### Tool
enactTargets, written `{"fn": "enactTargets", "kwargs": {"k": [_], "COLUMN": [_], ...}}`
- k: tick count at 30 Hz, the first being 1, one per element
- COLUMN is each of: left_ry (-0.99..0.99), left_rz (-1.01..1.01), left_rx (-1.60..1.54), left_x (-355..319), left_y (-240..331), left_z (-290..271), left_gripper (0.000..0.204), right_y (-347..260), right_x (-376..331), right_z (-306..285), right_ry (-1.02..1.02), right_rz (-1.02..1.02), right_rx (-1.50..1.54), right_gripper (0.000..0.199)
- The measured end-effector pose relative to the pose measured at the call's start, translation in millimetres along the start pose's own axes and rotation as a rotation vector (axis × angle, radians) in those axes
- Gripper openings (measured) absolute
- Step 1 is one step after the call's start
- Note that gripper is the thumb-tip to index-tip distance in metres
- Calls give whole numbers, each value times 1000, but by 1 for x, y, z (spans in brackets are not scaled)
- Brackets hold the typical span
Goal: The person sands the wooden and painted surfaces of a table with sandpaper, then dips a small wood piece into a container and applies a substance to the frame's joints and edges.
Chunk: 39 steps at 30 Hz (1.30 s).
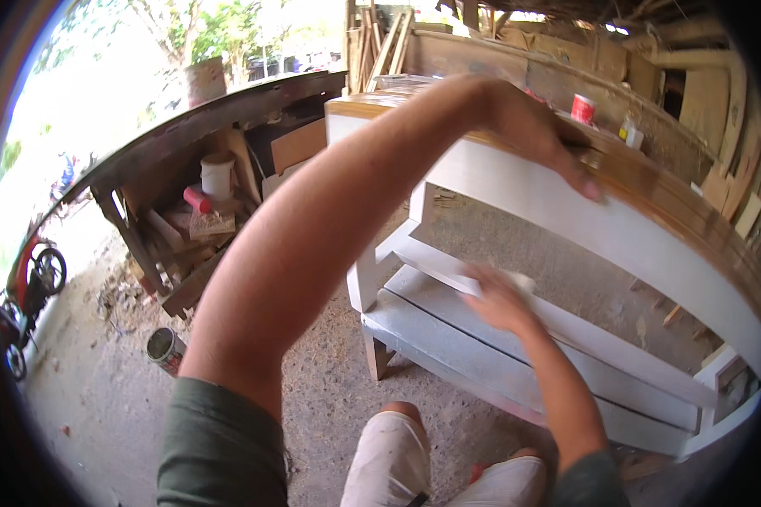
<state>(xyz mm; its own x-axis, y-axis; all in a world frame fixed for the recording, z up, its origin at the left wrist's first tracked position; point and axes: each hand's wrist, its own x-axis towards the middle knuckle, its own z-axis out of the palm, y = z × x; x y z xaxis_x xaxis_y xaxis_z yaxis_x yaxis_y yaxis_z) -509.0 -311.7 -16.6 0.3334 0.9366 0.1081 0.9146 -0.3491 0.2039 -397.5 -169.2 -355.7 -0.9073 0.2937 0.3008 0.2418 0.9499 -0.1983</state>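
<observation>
A piece of furniture with a glossy brown wooden top (651, 182) and a white-painted frame (516, 190) stands before me. My left hand (558, 152) rests on the near edge of the top, its fingers stretched over the rim onto the white board below. Lower down, my right hand (500, 300) is smeared by motion at the white lower rail (566, 325). Its fingers are closed on a small whitish pad (522, 283) pressed against that rail; I cannot make out whether it is cloth or sandpaper. The frame stands on a grey slatted bench (448, 338).
A red can (583, 109) and small bottles (632, 135) stand beyond the top. On the left are a cluttered workbench (254, 101) with a white bucket (217, 175), an open tin (166, 348) on the floor, and a motorbike (38, 279). Planks (385, 51) lean at the back.
</observation>
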Motion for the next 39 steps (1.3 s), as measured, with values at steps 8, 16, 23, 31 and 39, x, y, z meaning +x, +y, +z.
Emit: {"fn": "enactTargets", "kwargs": {"k": [8,16,23,31,39], "left_ry": [277,375,324,272,198], "left_rz": [-287,-295,-319,-283,-289], "left_rx": [124,125,157,-30,0], "left_x": [-82,-79,-82,-67,-83], "left_y": [-87,-77,-82,-72,-85], "left_z": [-5,0,1,-11,2], "left_gripper": [132,124,131,141,140], "right_y": [61,-28,-44,-72,-55], "right_x": [-52,169,55,135,39], "right_z": [-34,29,23,36,23], "right_ry": [-133,-220,-114,-162,-124], "right_rz": [447,368,86,-35,-210], "right_rx": [369,446,-279,-301,-173], "right_gripper": [51,63,62,62,61]}}
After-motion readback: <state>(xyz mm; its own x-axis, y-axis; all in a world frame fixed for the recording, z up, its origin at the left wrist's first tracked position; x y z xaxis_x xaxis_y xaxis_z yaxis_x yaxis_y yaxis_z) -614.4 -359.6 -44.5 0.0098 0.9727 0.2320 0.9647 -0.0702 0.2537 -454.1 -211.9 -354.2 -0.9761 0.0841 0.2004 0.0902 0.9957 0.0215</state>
